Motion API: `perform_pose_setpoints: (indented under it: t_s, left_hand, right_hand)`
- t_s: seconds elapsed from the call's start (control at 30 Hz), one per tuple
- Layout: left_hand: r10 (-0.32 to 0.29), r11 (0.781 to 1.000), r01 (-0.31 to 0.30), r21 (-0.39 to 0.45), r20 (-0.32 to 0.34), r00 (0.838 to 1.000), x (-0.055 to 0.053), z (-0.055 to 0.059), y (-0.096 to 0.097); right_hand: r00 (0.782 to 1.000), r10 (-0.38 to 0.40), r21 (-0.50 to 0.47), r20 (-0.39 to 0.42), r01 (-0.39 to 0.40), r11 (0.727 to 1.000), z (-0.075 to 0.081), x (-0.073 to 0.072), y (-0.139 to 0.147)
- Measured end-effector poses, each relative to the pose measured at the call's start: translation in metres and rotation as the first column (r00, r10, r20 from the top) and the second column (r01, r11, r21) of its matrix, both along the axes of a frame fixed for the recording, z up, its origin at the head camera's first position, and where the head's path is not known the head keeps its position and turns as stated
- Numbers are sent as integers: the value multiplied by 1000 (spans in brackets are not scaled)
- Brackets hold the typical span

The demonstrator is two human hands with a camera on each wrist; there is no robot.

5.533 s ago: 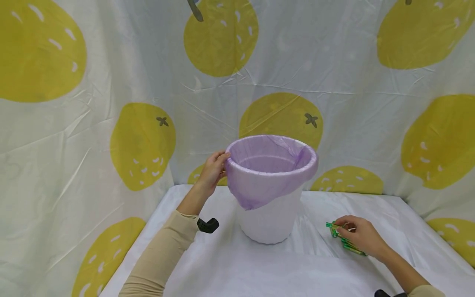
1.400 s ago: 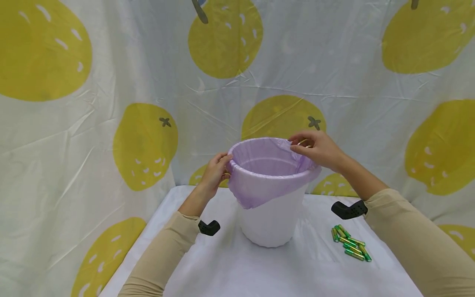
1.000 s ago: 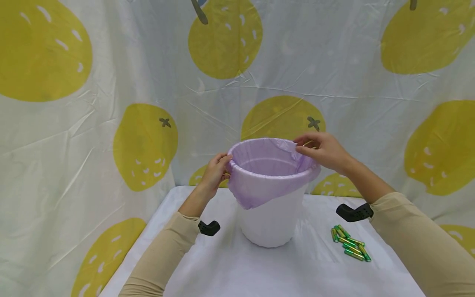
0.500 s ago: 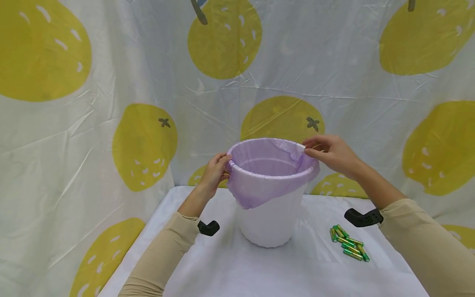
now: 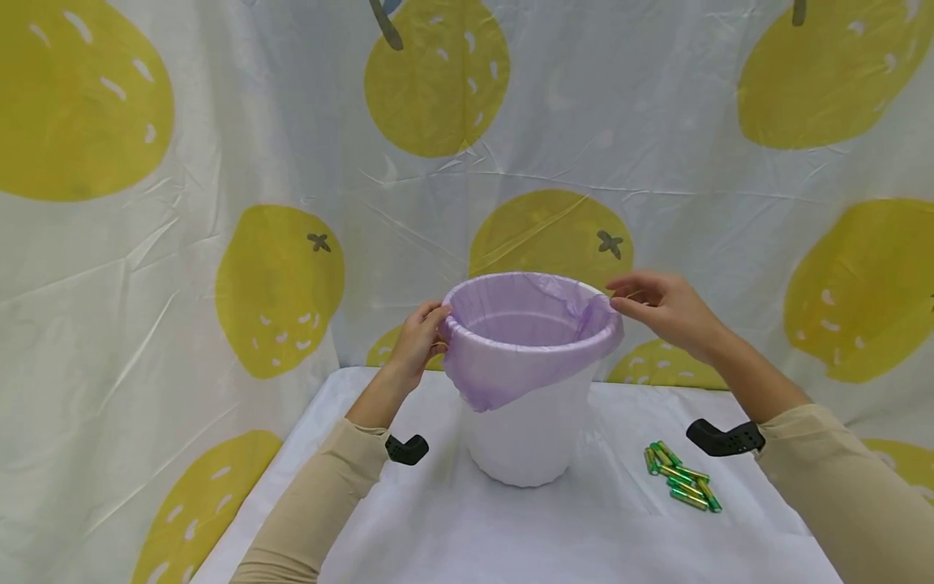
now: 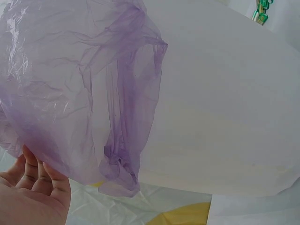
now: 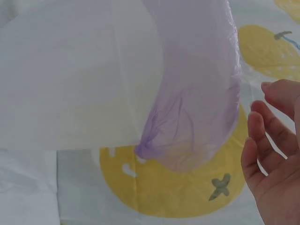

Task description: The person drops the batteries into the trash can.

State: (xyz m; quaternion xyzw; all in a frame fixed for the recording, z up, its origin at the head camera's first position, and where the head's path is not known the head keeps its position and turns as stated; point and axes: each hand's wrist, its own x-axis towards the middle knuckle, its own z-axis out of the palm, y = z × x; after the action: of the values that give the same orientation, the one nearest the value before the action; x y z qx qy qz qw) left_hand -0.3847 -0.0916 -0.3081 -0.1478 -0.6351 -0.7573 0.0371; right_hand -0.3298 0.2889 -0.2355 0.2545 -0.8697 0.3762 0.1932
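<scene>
A white bin (image 5: 525, 442) stands upright on the table, its mouth lined with a thin purple bin bag (image 5: 503, 380) folded down over the rim. My left hand (image 5: 417, 342) grips the bin's left rim through the bag, thumb on top; in the left wrist view its fingers (image 6: 44, 180) meet the bag's outside. Just off the right rim hovers my right hand (image 5: 671, 312), fingers loosely bent and nothing between them. A gap separates it from the bag in the right wrist view. Several green and gold batteries (image 5: 684, 486) lie in a loose pile right of the bin.
White cloth (image 5: 438, 527) covers the tabletop. Behind and at both sides hangs a white curtain (image 5: 409, 219) printed with yellow fruit. A black wrist camera (image 5: 724, 438) sticks out from the right sleeve, and another wrist camera (image 5: 407, 449) from the left.
From the batteries, my right hand has come up to the bin's back-right rim, then slid right and slightly down, off the bag. My left hand has stayed on the rim.
</scene>
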Motion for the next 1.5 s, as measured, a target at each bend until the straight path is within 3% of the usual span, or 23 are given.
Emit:
perform_pose_setpoints:
  t_s: [0.13, 0.57, 1.03, 1.5]
  left_hand:
    - [-2, 1000, 2, 2, 4, 1000, 0, 0, -1]
    - [10, 1000, -10, 8, -12, 1000, -1, 4, -1]
    - [13, 999, -12, 29, -16, 1000, -1, -1, 1]
    - [10, 1000, -10, 22, -13, 1000, -1, -3, 2]
  right_hand:
    - [1000, -27, -9, 2, 27, 1000, -3, 4, 3]
    - [998, 4, -15, -64, -5, 1000, -19, 6, 20]
    - [998, -11, 6, -54, 11, 1000, -34, 16, 30]
    - [999, -21, -8, -38, 21, 1000, -61, 22, 40]
